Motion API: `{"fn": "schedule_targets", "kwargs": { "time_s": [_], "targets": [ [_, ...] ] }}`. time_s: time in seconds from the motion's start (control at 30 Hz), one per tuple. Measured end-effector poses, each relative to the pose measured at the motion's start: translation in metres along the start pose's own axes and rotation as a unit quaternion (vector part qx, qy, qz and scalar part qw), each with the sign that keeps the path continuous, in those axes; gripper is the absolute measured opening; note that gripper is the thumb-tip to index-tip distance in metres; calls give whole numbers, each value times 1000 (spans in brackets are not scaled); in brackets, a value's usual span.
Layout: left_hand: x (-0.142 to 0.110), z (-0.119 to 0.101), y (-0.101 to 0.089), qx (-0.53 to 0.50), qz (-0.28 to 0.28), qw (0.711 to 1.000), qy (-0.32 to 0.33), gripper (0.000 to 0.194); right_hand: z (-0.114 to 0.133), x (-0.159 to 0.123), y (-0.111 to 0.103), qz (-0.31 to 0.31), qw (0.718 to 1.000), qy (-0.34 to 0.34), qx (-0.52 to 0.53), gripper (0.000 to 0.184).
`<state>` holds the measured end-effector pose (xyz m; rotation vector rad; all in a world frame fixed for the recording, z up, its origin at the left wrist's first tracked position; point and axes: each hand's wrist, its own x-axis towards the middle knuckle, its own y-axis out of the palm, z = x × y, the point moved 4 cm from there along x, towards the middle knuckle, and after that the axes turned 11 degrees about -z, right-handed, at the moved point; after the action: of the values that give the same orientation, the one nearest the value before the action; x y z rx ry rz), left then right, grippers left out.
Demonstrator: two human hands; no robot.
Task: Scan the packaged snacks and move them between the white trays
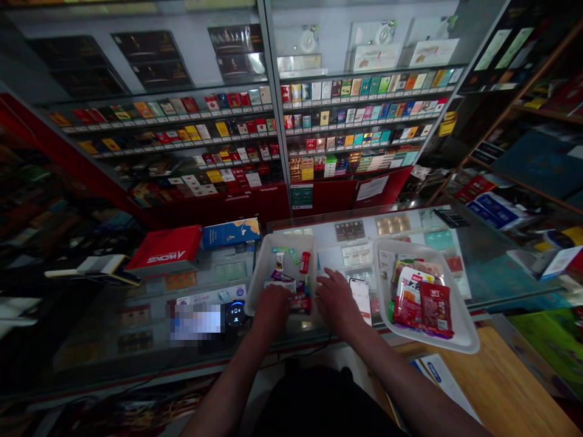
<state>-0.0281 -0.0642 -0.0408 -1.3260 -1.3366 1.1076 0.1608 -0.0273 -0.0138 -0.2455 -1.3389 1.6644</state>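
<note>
Two white plastic trays stand on a glass shop counter (310,328). My left hand (272,311) reaches down into the left tray (268,255), its fingers among small packets, including a purple wrapper (282,277) and a red packet (300,303). A small red tube (305,262) lies near the far side of that tray. My right hand (336,297) rests with spread fingers at the tray's right side, next to a smartphone (361,297). The right tray (412,249) holds red snack packets (421,303), out of reach of either hand's fingers.
Glass-fronted shelves of cigarette packs (359,115) rise beyond the counter. A red box (164,247) and a blue box (231,233) sit at the far left, with a calculator (450,217) at the far right. A wooden surface (492,376) lies at lower right.
</note>
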Motion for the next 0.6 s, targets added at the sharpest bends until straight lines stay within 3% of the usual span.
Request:
{"fn": "schedule_targets", "kwargs": {
  "time_s": [0.17,0.3,0.6],
  "targets": [
    [8,24,10,13,49,999,-1,17,29,17,48,121,991,-56,-25,22],
    [12,38,15,21,70,997,10,20,36,28,73,185,980,-53,-57,22],
    [19,52,26,30,102,993,57,23,27,35,107,244,959,-59,-128,18]
  ]
}}
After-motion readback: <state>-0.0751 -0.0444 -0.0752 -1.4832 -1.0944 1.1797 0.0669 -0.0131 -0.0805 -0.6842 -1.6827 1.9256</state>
